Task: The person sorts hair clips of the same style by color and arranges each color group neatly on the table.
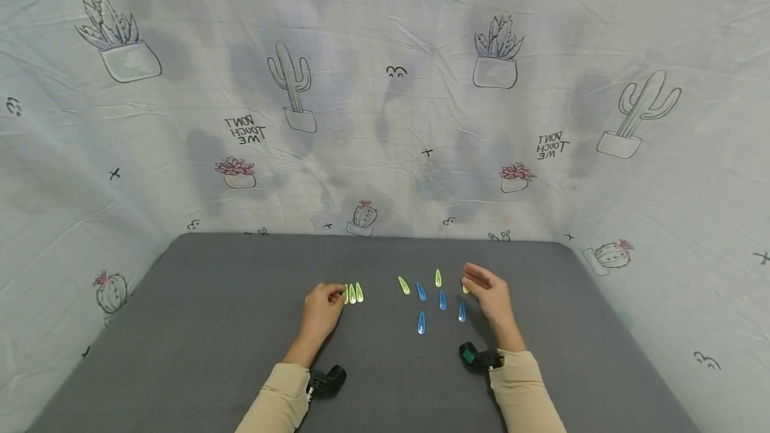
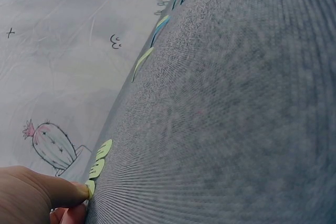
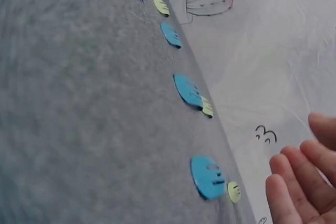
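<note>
My left hand [image 1: 321, 313] pinches a yellow-green snap hair clip [image 2: 91, 189] between thumb and fingers, at the left end of a short row. Two more yellow-green hair clips [image 1: 356, 293] lie just right of it, side by side. On the right, my right hand [image 1: 493, 296] hovers with its fingers extended, holding nothing. Partly hidden by that hand is a single yellow-green hair clip [image 1: 465, 289]. Several blue hair clips lie scattered between the hands, among them a blue hair clip [image 3: 207, 177] in the right wrist view.
Two other yellow-green clips, a tilted clip [image 1: 404, 284] and an upright clip [image 1: 438, 278], lie toward the back of the scattered group. The grey tabletop [image 1: 198, 326] ends at a pale cloth [image 1: 385, 119] printed with cacti. Black wrist cameras [image 1: 327, 380] sit at both sleeves.
</note>
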Demonstrator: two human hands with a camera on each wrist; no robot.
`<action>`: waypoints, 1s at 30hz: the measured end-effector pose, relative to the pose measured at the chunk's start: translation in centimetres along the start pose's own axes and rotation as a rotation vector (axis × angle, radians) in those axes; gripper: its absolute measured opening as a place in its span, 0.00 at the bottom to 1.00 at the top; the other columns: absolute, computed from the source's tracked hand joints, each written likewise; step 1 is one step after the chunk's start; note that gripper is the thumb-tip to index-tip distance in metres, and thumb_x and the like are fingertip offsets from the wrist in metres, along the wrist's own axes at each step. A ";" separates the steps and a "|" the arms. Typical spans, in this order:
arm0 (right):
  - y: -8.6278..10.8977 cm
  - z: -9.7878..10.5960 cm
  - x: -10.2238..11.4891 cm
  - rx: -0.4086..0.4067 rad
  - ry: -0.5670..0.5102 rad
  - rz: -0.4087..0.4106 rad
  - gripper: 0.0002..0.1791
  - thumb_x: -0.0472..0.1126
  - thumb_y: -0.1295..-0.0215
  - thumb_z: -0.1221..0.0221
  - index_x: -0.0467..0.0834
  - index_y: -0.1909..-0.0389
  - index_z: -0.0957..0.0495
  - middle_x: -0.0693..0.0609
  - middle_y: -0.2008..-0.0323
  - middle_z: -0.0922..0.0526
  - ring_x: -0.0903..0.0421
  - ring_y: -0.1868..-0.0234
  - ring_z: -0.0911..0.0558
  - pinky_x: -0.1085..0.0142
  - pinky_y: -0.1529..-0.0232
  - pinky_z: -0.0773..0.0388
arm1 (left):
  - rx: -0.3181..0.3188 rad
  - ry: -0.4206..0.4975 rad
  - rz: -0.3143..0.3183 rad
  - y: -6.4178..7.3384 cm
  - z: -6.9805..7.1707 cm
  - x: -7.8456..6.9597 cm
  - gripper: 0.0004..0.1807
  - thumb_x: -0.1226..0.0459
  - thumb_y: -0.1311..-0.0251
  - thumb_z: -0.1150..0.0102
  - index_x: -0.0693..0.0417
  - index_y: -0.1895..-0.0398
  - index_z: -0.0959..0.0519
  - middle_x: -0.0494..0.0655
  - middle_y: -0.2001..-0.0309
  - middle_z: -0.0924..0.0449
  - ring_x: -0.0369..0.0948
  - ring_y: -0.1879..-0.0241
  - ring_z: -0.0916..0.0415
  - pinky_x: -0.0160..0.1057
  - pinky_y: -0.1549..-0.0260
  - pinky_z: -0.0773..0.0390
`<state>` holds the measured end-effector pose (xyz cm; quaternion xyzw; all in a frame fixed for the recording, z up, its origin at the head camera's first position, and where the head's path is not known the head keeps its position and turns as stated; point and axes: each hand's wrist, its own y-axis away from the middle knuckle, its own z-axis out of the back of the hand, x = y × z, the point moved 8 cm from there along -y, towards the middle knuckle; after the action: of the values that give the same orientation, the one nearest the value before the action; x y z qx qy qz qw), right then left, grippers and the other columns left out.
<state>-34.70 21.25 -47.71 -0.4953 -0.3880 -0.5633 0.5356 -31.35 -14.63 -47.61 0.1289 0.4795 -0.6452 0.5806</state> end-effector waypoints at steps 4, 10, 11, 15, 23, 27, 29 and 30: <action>-0.2 0.6 -0.8 -0.040 -0.008 -0.009 0.23 0.32 0.40 0.39 0.33 0.43 0.26 0.35 0.44 0.24 0.72 0.58 0.21 0.80 0.59 0.25 | 0.045 -0.035 0.060 -0.1 -0.3 0.5 0.06 0.73 0.52 0.38 0.63 0.70 0.16 0.48 0.77 0.26 0.38 0.77 0.30 0.37 0.76 0.30; -0.2 0.9 -2.2 -0.049 0.044 -0.054 0.23 0.35 0.38 0.39 0.34 0.43 0.26 0.36 0.44 0.23 0.73 0.59 0.22 0.81 0.59 0.26 | 0.087 -0.058 0.110 -0.2 -0.5 0.7 0.06 0.72 0.50 0.37 0.60 0.68 0.15 0.47 0.76 0.25 0.38 0.75 0.30 0.35 0.74 0.30; -0.2 1.0 -2.3 -0.047 0.057 -0.057 0.23 0.35 0.38 0.39 0.34 0.43 0.26 0.36 0.44 0.23 0.69 0.57 0.21 0.81 0.59 0.27 | 0.091 -0.056 0.115 -0.1 -0.5 0.7 0.06 0.72 0.50 0.37 0.60 0.68 0.15 0.47 0.75 0.25 0.38 0.75 0.30 0.35 0.73 0.30; -0.3 1.1 -2.6 -0.047 0.143 -0.055 0.21 0.35 0.37 0.40 0.35 0.43 0.26 0.38 0.45 0.22 0.52 0.48 0.20 0.81 0.59 0.28 | 0.103 -0.052 0.122 0.0 -0.7 0.6 0.06 0.72 0.49 0.37 0.60 0.66 0.15 0.47 0.75 0.25 0.38 0.74 0.29 0.35 0.73 0.30; -0.6 1.1 -2.2 -0.085 0.337 -0.020 0.19 0.35 0.39 0.39 0.36 0.47 0.22 0.38 0.51 0.18 0.45 0.51 0.19 0.61 0.54 0.23 | 0.102 -0.055 0.113 0.0 -0.7 0.6 0.07 0.73 0.49 0.37 0.60 0.66 0.15 0.48 0.75 0.25 0.39 0.74 0.29 0.35 0.73 0.29; -0.9 0.8 -2.0 -0.109 0.413 -0.010 0.17 0.35 0.42 0.37 0.36 0.51 0.20 0.40 0.58 0.16 0.46 0.57 0.18 0.58 0.58 0.23 | 0.099 -0.055 0.114 0.0 -0.6 0.6 0.07 0.73 0.49 0.38 0.61 0.66 0.15 0.48 0.75 0.25 0.39 0.74 0.29 0.35 0.73 0.29; -1.1 0.7 -1.9 -0.123 0.435 -0.008 0.16 0.35 0.43 0.36 0.37 0.53 0.19 0.41 0.61 0.15 0.47 0.59 0.18 0.59 0.60 0.23 | 0.097 -0.057 0.117 0.0 -0.5 0.6 0.07 0.73 0.49 0.38 0.61 0.66 0.15 0.48 0.75 0.25 0.39 0.74 0.29 0.36 0.73 0.29; -1.2 0.7 -1.9 -0.131 0.444 -0.007 0.15 0.35 0.44 0.36 0.36 0.54 0.19 0.41 0.62 0.15 0.47 0.61 0.18 0.60 0.61 0.23 | 0.096 -0.059 0.117 0.0 -0.5 0.6 0.06 0.73 0.49 0.38 0.61 0.66 0.15 0.48 0.75 0.25 0.39 0.74 0.29 0.36 0.73 0.30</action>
<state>-35.88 22.48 -49.29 -0.3916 -0.2250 -0.6842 0.5726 -31.76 -14.64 -48.31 0.1654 0.4224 -0.6361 0.6241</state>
